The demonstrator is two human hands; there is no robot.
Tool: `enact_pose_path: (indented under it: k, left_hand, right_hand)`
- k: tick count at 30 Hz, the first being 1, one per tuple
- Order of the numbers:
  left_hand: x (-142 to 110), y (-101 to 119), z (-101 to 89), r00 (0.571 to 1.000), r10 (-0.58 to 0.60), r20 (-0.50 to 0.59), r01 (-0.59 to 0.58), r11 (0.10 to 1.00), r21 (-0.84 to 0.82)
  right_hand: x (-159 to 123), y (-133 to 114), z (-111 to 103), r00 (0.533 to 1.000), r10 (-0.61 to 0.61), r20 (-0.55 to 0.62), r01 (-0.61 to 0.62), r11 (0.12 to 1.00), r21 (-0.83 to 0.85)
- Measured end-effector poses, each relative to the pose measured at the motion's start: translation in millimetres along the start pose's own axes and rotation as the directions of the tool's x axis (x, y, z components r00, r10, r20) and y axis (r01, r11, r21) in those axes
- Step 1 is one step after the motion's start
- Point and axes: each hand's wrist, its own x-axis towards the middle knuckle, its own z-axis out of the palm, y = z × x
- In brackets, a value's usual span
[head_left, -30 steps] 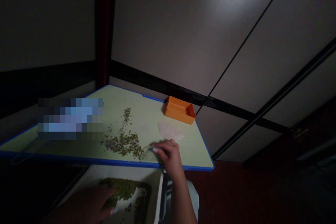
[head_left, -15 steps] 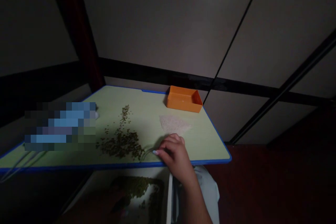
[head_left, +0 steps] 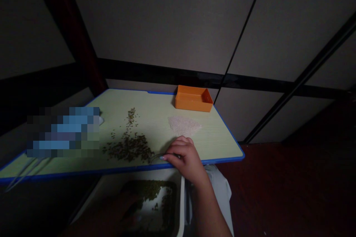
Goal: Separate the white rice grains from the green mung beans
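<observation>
Pale table [head_left: 215, 139], dimly lit. Right hand [head_left: 183, 155] pinches thin curved object [head_left: 157, 155] beside dark grains [head_left: 130, 148] near front edge, likely for fine control; left hand [head_left: 122, 209] at white container [head_left: 182, 203] below, grip too dark to tell.

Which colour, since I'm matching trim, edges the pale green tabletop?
Blue; the thin edge trim shows best in the head view.

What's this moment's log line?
right hand: holding thin curved object beside scattered bits | left hand: dim, at white bin | orange box: beyond pale grains
</observation>
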Motion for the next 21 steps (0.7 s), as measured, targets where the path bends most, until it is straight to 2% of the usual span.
enact_pose_path:
  k: [5, 9, 12, 16, 19, 21]
  left_hand:
    - [-4.4, 1.5, 3.6, 0.999, 0.01, -0.042, -0.009, 1.0, 0.011]
    - [-7.0, -5.7, 10.2, 0.997, 0.014, -0.082, -0.016, 0.999, -0.033]
    - [-5.8, -11.2, 13.2, 0.997, 0.005, -0.073, -0.009, 0.998, -0.066]
    - [-2.0, -14.8, 16.0, 0.998, -0.002, -0.06, -0.002, 0.998, -0.062]
    - [0.7, -16.5, 20.2, 0.997, 0.011, -0.072, -0.015, 0.998, -0.055]
    - [1.6, -17.3, 23.1, 0.994, 0.014, -0.104, -0.021, 0.997, -0.069]
  right_hand:
    - [-1.5, 1.5, -0.3, 1.0, 0.006, -0.012, -0.006, 1.0, 0.024]
    - [-1.6, 0.1, -1.6, 0.999, 0.035, -0.004, -0.034, 0.999, 0.024]
    - [-1.6, -0.2, -1.3, 0.998, 0.062, -0.021, -0.061, 0.998, 0.034]
    - [-4.9, 2.8, 0.8, 0.985, 0.076, -0.156, -0.059, 0.992, 0.113]
    - [-8.4, 5.7, 0.3, 0.95, 0.158, -0.269, -0.106, 0.974, 0.199]
    - [-8.3, 6.0, -2.0, 0.931, 0.222, -0.29, -0.155, 0.959, 0.237]
